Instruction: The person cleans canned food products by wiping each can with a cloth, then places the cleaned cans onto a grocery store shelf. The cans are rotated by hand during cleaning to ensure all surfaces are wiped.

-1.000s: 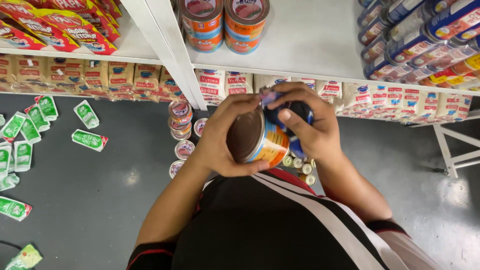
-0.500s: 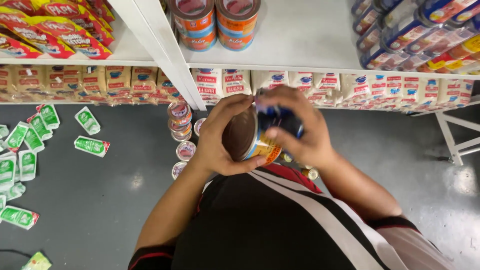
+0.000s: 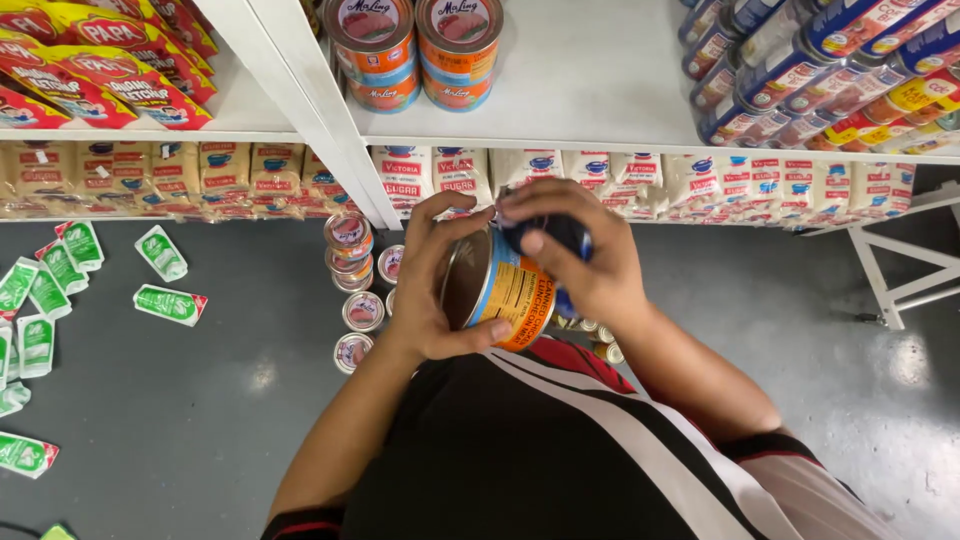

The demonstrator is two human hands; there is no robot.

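Your left hand (image 3: 425, 290) is clamped round the tilted orange can (image 3: 505, 290) — your right hand (image 3: 585, 265), just beside, grips a dark blue object (image 3: 555, 235) against it.

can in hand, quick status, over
Left hand grips orange can, tipped on its side. Right hand holds dark blue can against its top. Loose cans on floor below, none in the way.

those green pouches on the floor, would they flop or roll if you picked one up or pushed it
The green pouches lie flat on the floor, so they would probably slide rather than roll. They look thin and soft-sided, so one would likely sag when lifted by an edge. For their size they seem light, though how full they are is hard to tell.
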